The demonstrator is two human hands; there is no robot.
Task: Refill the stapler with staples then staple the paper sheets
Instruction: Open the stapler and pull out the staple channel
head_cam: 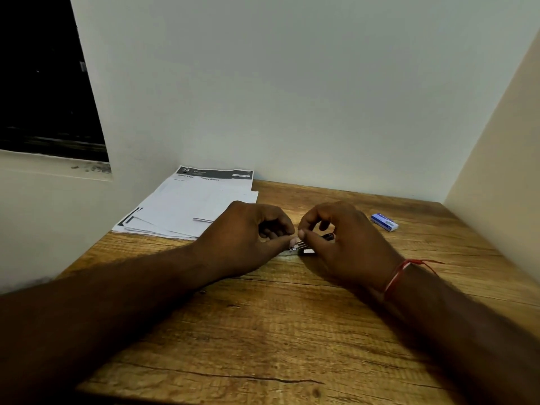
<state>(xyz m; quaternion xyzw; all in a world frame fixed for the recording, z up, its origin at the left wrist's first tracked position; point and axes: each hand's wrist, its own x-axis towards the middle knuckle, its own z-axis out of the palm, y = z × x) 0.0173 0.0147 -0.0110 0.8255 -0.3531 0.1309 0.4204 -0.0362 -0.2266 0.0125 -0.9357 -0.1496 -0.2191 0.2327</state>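
The refill step looks to be in hand: the left hand [248, 229] and right hand [344, 238] both pinch the small stapler [304, 249] on the table [263, 331], the paper sheets [187, 206] lie back left under a staple strip [204, 220], so next comes seating staples squarely.

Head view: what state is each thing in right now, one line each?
stapler: on the table between both hands, mostly hidden, metal showing at its front.
left hand: fingers curled, thumb at the stapler's front end.
right hand: curled over the stapler, holding it.
paper sheets: fanned stack, far left of table.
staple strip: lying on the paper sheets, untouched.
staple box: flat on table, right of hands, untouched.
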